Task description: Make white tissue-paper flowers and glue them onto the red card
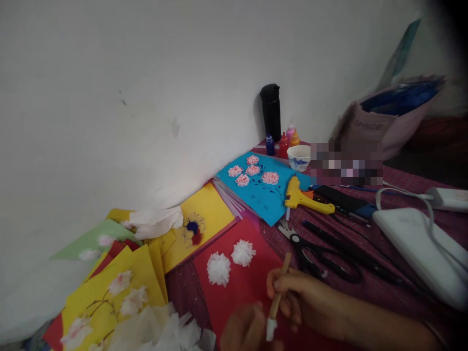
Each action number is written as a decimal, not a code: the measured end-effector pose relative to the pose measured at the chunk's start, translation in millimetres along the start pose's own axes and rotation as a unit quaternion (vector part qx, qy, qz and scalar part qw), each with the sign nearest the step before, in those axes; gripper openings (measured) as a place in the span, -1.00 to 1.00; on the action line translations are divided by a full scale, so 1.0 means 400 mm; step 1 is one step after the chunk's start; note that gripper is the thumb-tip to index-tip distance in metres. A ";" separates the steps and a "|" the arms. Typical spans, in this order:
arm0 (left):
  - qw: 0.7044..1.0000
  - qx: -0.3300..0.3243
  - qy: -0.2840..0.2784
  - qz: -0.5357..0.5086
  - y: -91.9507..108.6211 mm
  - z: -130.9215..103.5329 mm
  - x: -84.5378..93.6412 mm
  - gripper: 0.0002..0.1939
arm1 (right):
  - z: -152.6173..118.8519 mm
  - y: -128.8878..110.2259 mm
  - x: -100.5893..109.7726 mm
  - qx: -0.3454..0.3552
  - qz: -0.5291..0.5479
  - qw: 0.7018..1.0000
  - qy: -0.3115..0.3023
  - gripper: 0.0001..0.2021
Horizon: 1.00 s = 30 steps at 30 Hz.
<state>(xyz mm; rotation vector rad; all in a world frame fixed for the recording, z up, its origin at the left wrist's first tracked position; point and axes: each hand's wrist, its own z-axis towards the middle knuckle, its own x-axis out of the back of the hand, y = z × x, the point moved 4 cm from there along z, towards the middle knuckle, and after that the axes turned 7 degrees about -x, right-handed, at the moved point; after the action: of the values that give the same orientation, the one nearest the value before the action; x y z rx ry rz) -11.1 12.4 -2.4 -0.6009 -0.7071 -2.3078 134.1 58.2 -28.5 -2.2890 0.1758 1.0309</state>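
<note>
At the bottom edge the right hand (288,292) grips a brush (277,300) beside the left hand (244,330), whose grip I cannot tell, over a red sheet (248,282) bearing just two white flowers (218,268), unpainted.

Scissors (321,256) lie right of the paper sheet (237,287); glue gun (302,196) behind them

I see a dim, soft indoor picture. The pale plaster wall (146,97) is the brightest area, evenly lit with faint shadows. The tall black flask (271,111) casts a slight shadow leftward. The top right corner darkens. The grey fabric bag (380,124) is blurred, and a pixelated patch sits beside it.
</note>
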 end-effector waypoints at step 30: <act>0.937 0.248 -0.242 -0.035 -0.169 0.112 -0.133 -0.83 | -0.003 -0.103 0.042 0.245 -0.380 0.873 0.181 -0.84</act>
<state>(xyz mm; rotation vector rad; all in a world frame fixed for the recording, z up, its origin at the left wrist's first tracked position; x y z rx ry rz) -10.8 107.6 -21.4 -0.9159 -1.5035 -1.9284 160.9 92.8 -20.1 -1.7874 -0.2760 0.1176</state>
